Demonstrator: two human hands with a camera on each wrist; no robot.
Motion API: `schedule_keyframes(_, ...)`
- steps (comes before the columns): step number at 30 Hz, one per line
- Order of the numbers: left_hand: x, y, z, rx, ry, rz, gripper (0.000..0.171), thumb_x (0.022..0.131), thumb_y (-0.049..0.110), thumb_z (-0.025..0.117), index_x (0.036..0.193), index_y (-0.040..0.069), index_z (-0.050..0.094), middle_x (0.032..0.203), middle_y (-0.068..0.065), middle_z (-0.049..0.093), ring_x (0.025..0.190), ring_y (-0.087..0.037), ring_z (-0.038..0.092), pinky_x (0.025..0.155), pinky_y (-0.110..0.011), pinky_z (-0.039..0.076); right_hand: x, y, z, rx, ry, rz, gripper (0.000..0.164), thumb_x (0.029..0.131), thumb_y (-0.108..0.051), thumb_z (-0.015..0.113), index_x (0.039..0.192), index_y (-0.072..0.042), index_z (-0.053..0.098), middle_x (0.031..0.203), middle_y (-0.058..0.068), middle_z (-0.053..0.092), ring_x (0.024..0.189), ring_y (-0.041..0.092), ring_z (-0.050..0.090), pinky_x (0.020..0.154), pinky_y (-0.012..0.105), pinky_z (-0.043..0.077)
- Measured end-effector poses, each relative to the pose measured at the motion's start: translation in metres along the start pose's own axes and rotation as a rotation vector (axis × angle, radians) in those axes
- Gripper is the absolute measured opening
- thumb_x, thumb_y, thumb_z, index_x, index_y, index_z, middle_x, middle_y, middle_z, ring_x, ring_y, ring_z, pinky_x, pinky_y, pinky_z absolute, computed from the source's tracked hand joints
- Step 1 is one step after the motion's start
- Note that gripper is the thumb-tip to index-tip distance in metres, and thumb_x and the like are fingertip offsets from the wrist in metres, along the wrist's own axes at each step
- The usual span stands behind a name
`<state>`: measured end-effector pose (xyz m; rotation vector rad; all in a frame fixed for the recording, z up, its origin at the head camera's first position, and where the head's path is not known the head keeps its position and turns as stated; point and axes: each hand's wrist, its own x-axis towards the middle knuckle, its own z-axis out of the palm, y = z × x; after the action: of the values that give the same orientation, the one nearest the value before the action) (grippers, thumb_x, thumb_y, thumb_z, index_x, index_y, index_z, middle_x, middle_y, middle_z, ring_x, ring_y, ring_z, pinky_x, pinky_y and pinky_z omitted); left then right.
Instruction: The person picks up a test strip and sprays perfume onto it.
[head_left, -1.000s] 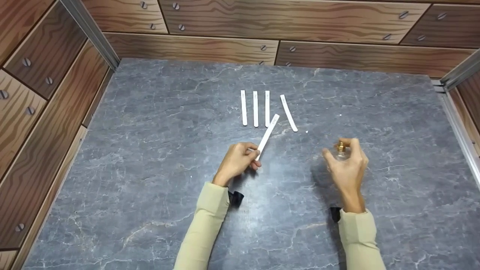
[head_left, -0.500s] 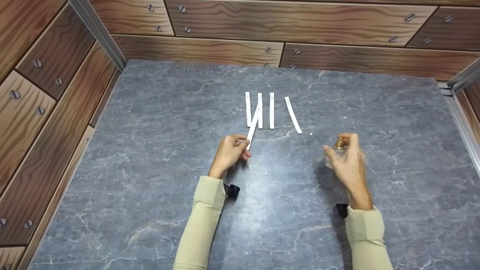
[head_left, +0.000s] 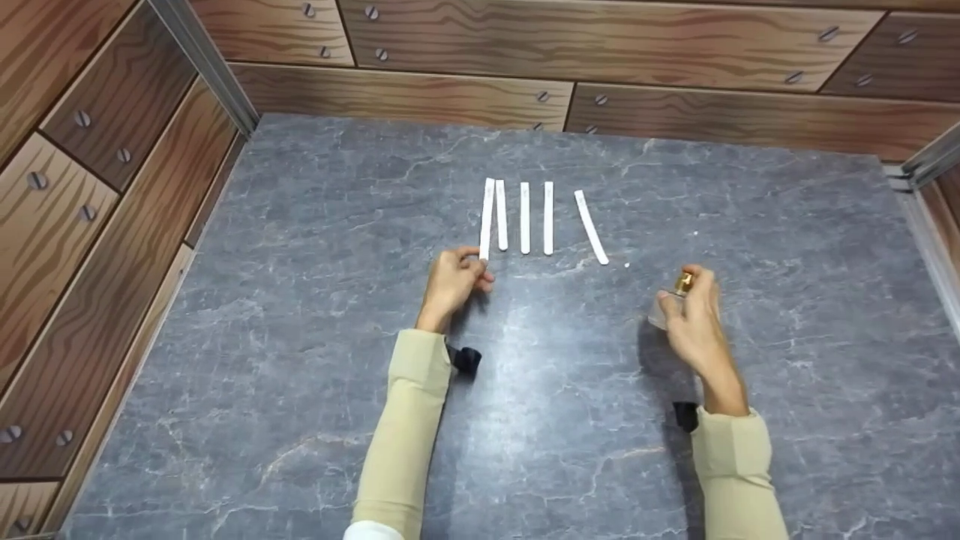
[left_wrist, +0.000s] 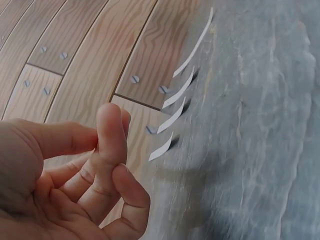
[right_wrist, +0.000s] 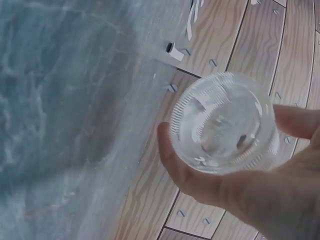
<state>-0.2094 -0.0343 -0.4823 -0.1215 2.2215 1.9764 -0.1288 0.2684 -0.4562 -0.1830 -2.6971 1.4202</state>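
My left hand (head_left: 450, 281) pinches the near end of a white paper test strip (head_left: 487, 214) between thumb and fingers. That strip points away from me, beside the leftmost of several similar strips (head_left: 525, 217) on the table; in the left wrist view the fingers hide it. The lying strips (left_wrist: 172, 116) look curved there, with shadows beneath them. Off to the right, my right hand (head_left: 701, 319) grips a clear glass perfume bottle (right_wrist: 225, 125) with a gold spray top (head_left: 684, 282). The bottle's round, ridged base faces the right wrist camera.
The grey marbled table (head_left: 300, 300) is bounded by wood-patterned panels (head_left: 420, 94) at the back and sides. One strip (head_left: 591, 227) lies slanted, apart to the right of the others. A tiny white speck (head_left: 627, 265) is close to its near end.
My left hand has carried its strip leftward and away from me, from over the row to the row's left side, turning it straighter. The bottle has tilted in my right hand, its body now toward the left.
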Motion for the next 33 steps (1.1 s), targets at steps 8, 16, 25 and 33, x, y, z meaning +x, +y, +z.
schedule_keyframes(8, 0.014, -0.002, 0.003, -0.092, 0.035, -0.059, 0.033, 0.096, -0.011, 0.053, 0.127, -0.020, 0.055, 0.063, -0.004, 0.061, 0.046, -0.006, 0.058, 0.052, -0.019, 0.055, -0.002, 0.005, 0.001, -0.038, -0.143, 0.026, 0.053, 0.101, 0.004, 0.047, 0.142, 0.016, 0.016, 0.133, 0.039, 0.028, 0.121, 0.051, 0.037, 0.110, 0.065, 0.031)
schedule_keyframes(16, 0.029, -0.007, 0.005, -0.050, 0.071, -0.082, 0.034, 0.095, -0.009, 0.056, 0.128, -0.018, 0.056, 0.062, -0.004, 0.062, 0.045, -0.007, 0.059, 0.050, -0.019, 0.054, 0.005, 0.009, 0.000, -0.119, -0.153, 0.008, 0.061, 0.098, 0.001, 0.058, 0.143, 0.016, 0.020, 0.125, 0.035, 0.038, 0.115, 0.049, 0.045, 0.106, 0.063, 0.036)
schedule_keyframes(25, 0.037, -0.010, 0.002, 0.000, 0.122, -0.120, 0.050, 0.095, -0.011, 0.054, 0.143, -0.015, 0.043, 0.067, -0.005, 0.063, 0.046, -0.005, 0.058, 0.048, -0.016, 0.050, 0.008, 0.014, 0.002, -0.226, -0.140, -0.067, 0.061, 0.089, 0.004, 0.071, 0.137, 0.013, 0.034, 0.119, 0.032, 0.042, 0.107, 0.047, 0.047, 0.097, 0.062, 0.042)
schedule_keyframes(33, 0.029, -0.007, -0.010, 0.165, 0.064, -0.050, 0.047, 0.096, -0.009, 0.055, 0.143, -0.011, 0.049, 0.086, -0.021, 0.074, 0.058, -0.013, 0.068, 0.054, -0.018, 0.054, 0.007, 0.022, -0.005, -0.255, -0.123, -0.127, 0.068, 0.093, -0.012, 0.073, 0.143, 0.013, 0.034, 0.138, 0.039, 0.039, 0.125, 0.056, 0.042, 0.107, 0.069, 0.034)
